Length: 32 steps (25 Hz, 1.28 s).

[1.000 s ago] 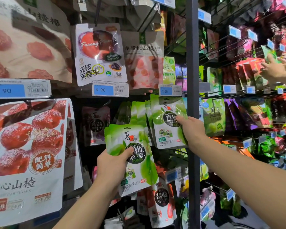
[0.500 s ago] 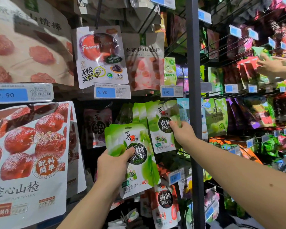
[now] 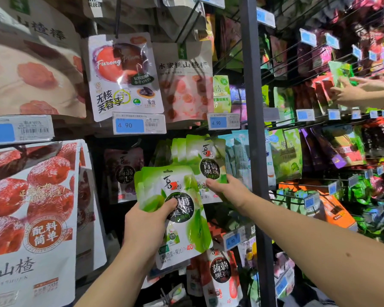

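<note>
Restocking a peg row of green jelly pouches: points of risk, then hand pose. The right grip (image 3: 228,191) pinches the lower corner of the front hanging pouch (image 3: 208,156), with the thumb laid on its face and the other fingers hidden behind it. This pouch hangs upright at the head of a row of like pouches, below the price tag (image 3: 129,125) and just left of the dark upright post (image 3: 253,151). Whether its hang hole sits fully over the peg cannot be told, as the top edge lies in shadow. If the hole rests only on the peg's tip, releasing the corner would probably drop the pouch onto the rows beneath. A sideways pull from that corner could skew it against the pale blue pouches (image 3: 237,156) just beside it, or strain the hole.

The left grip (image 3: 146,227) is closed round a fanned stack of green pouches (image 3: 193,231), thumb across the front and fingers behind. It holds the stack in front of the shelf, below the hanging row. The film looks glossy and the hold is near one edge, so an outer pouch may slide from the fan if the pressure eases.

Both forearms reach up and forward. The right is the more extended and crosses in front of the post. Another person's hands (image 3: 350,94) work at the far section, well apart.
</note>
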Available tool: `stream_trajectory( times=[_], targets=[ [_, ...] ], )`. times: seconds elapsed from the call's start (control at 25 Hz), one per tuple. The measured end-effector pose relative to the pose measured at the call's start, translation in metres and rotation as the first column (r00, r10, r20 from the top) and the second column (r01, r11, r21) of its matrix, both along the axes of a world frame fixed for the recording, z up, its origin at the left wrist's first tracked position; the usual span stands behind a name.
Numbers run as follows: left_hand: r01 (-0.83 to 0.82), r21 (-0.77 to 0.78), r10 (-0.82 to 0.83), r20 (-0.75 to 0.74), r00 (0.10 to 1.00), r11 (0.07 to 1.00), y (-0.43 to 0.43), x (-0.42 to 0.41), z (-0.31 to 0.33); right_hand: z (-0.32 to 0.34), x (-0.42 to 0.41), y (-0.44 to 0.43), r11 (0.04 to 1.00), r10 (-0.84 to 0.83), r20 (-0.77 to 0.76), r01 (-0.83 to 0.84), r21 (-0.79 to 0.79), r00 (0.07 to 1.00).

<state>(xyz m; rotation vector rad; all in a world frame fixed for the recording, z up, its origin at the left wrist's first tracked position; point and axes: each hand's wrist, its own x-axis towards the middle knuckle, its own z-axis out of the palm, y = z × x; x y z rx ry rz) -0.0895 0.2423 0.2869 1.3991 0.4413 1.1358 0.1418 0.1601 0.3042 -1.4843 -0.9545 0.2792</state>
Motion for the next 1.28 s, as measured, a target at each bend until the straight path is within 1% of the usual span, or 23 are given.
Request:
stream_trajectory(
  times=[0.12, 0.2, 0.32, 0.36, 0.44, 0.56, 0.6, 0.72, 0.76, 0.84, 1.0, 1.16, 1.28],
  targets=[
    [-0.005, 0.000, 0.005, 0.005, 1.000, 1.000, 0.002, -0.003, 0.000, 0.000, -0.010, 0.001, 1.000, 0.016, 0.010, -0.015, -0.017, 1.000],
    [0.004, 0.000, -0.004, 0.003, 1.000, 1.000, 0.002, -0.004, -0.001, -0.002, -0.006, 0.000, 0.999, 0.049, -0.030, -0.050, -0.005, 0.998],
    [0.013, 0.004, -0.013, -0.003, 1.000, 1.000, 0.000, -0.004, 0.000, -0.005, 0.002, -0.001, 0.988, 0.142, -0.193, -0.128, 0.084, 0.971],
    [0.018, 0.001, -0.018, -0.003, 1.000, 1.000, -0.002, -0.003, 0.000, -0.006, 0.005, -0.003, 0.987, 0.141, -0.197, -0.123, 0.101, 0.970],
    [0.028, -0.007, -0.028, 0.003, 1.000, 1.000, -0.003, -0.002, 0.000, -0.008, 0.008, -0.005, 0.993, 0.092, -0.166, -0.078, 0.085, 0.982],
    [0.035, -0.010, -0.035, 0.012, 0.999, 0.999, -0.003, -0.001, -0.002, -0.010, 0.018, -0.007, 0.993, -0.033, -0.108, 0.045, 0.111, 0.994],
    [0.033, -0.011, -0.033, 0.012, 0.999, 0.999, -0.003, -0.001, -0.002, -0.011, 0.020, -0.006, 0.990, -0.098, -0.080, 0.105, 0.096, 0.992],
    [0.020, -0.016, -0.020, 0.012, 1.000, 1.000, -0.001, 0.001, -0.005, -0.013, 0.015, 0.005, 0.963, -0.259, -0.024, 0.260, 0.066, 0.966],
    [0.016, -0.019, -0.016, 0.018, 1.000, 1.000, 0.000, 0.001, -0.005, -0.012, 0.013, 0.010, 0.947, -0.319, 0.026, 0.317, 0.040, 0.948],
    [0.011, -0.024, -0.010, 0.026, 1.000, 1.000, 0.000, 0.001, -0.005, -0.011, 0.010, 0.023, 0.918, -0.396, 0.072, 0.397, -0.009, 0.916],
    [0.023, -0.029, -0.021, 0.045, 0.999, 0.999, 0.001, -0.001, -0.002, -0.005, 0.004, 0.036, 0.898, -0.425, 0.112, 0.434, -0.075, 0.898],
    [0.025, -0.023, -0.024, 0.041, 0.999, 0.999, 0.002, -0.001, -0.002, -0.003, 0.006, 0.035, 0.885, -0.445, 0.122, 0.457, -0.091, 0.887],
    [0.034, -0.007, -0.033, 0.039, 0.999, 0.999, 0.000, 0.000, -0.002, -0.003, 0.006, 0.022, 0.916, -0.390, 0.084, 0.396, -0.062, 0.917]
  ],
)
